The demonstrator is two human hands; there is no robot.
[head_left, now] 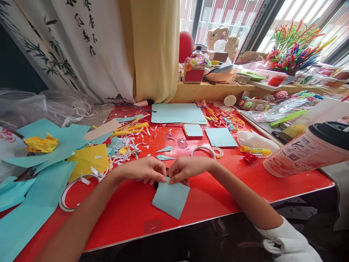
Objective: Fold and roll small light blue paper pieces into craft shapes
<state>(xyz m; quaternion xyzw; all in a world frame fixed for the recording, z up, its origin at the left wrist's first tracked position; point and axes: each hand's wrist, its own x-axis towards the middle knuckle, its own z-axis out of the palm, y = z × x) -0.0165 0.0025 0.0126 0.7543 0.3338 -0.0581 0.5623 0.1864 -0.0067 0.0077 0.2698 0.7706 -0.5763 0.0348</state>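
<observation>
Left hand (pixel 153 169) and right hand (pixel 184 168) pinch the far corner of the blue paper square (pixel 172 200); uneven tugging could tear it.

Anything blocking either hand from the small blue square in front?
Nothing visible. The left hand and right hand both pinch the blue paper square near its upper corner. A dark object shows partly beneath the left hand, not between fingers and paper.

Red table (pixel 125 214), yellow curtain (pixel 155 47), bright window (pixel 223 14)
</observation>
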